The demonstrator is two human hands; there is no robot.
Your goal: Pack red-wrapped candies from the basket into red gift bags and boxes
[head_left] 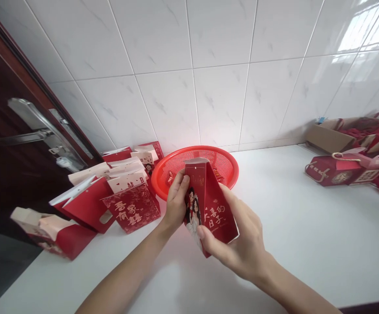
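Observation:
Between my two hands is a red paper gift box (217, 209) with a cartoon couple and white lettering on it, held tilted above the white table. My left hand (176, 200) grips its left side near the top. On the right side and lower edge, my right hand (240, 237) is closed round the box, thumb on the front. Just behind it stands a red plastic basket (163, 168) with some small wrapped sweets (218, 174) inside, partly hidden by the box and my hands.
Several red gift boxes (132, 208) stand at the left, some with open tops. On the right are a finished red box with rope handles (333, 170) and a cardboard carton (328, 137) of red items. A dark door (9, 87) and tiled wall (222, 100) border the table (307, 244).

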